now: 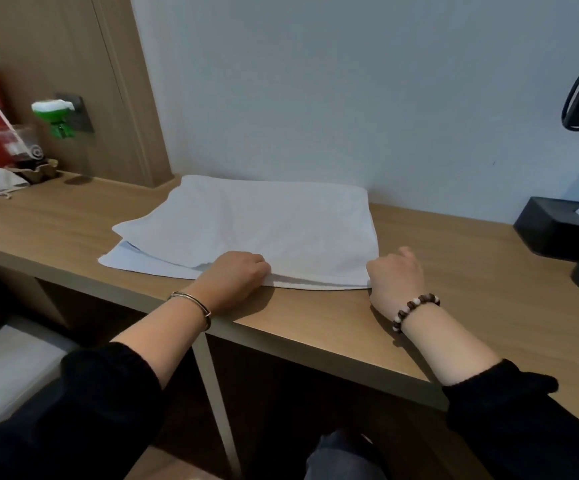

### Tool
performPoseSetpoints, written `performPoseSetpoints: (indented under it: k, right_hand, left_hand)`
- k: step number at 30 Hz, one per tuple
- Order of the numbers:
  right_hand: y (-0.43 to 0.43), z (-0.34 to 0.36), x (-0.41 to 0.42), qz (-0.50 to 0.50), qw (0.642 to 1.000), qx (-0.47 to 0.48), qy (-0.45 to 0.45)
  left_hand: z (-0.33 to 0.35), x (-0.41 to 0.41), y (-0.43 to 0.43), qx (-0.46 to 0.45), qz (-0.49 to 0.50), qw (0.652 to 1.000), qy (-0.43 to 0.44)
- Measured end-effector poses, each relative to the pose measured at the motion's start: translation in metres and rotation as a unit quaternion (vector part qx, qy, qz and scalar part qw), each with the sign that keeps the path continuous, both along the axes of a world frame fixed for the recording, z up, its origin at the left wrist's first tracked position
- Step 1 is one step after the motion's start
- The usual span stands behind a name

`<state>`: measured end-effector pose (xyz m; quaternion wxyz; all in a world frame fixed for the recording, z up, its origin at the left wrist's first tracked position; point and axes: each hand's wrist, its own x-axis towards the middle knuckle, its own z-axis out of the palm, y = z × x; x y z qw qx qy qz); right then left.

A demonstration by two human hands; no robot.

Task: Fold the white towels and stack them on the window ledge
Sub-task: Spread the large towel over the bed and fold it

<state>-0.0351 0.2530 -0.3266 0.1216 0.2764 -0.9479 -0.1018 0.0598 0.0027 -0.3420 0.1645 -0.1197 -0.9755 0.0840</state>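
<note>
Gripping near edge of white towel (pixel 253 226): left hand (pixel 237 277), right hand (pixel 397 277).

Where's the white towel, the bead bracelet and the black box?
white towel (pixel 263 230): head view, middle of its top layer.
bead bracelet (pixel 411 306): head view, a bead midway along the string.
black box (pixel 547 233): head view, its side wall facing the towel.

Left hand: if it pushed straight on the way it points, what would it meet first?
The left hand grips the near edge of the white towel, so it would run across that towel first, then probably reach the wall behind; depth is unclear.
</note>
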Motion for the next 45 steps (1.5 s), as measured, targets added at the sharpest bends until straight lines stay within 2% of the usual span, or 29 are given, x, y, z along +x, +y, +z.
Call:
performPoseSetpoints:
  k: [6,10,13,16,18,26,35,39,42,45]
  right_hand:
    - [0.0,-0.003,-0.001,-0.007,1.0,-0.015,0.0]
    - [0.001,-0.005,-0.003,-0.012,1.0,-0.028,-0.002]
    - [0.002,-0.004,-0.002,-0.007,0.999,-0.035,0.0]
    - [0.003,-0.003,0.0,-0.001,0.999,-0.047,-0.004]
    - [0.006,-0.003,0.002,-0.005,0.999,-0.053,-0.001]
    - [0.024,-0.005,0.01,0.005,0.997,-0.074,-0.008]
    - [0.036,-0.003,0.009,0.028,0.988,-0.129,-0.081]
    - [0.029,0.003,0.014,0.009,0.996,-0.066,-0.056]
    - [0.021,0.005,0.017,0.06,0.994,-0.077,-0.038]
    - [0.003,0.003,0.019,0.135,0.969,-0.17,-0.118]
  left_hand:
    - [0.007,0.008,0.007,-0.02,-0.058,0.994,0.092]
    - [-0.005,0.013,0.009,-0.007,-0.075,0.995,0.07]
    - [-0.013,0.013,0.013,0.098,-0.047,0.991,0.08]
    - [-0.015,0.015,0.017,0.184,0.006,0.982,0.036]
    - [-0.015,0.013,0.019,0.189,0.023,0.982,0.019]
    - [-0.018,0.008,0.025,0.203,0.016,0.978,0.05]
    - [-0.011,-0.001,0.042,0.219,0.031,0.975,0.012]
    - [-0.014,-0.001,0.052,0.235,0.033,0.971,0.022]
    - [-0.015,-0.002,0.052,0.247,0.03,0.968,0.024]
    - [-0.014,-0.003,0.054,0.25,0.028,0.968,0.023]
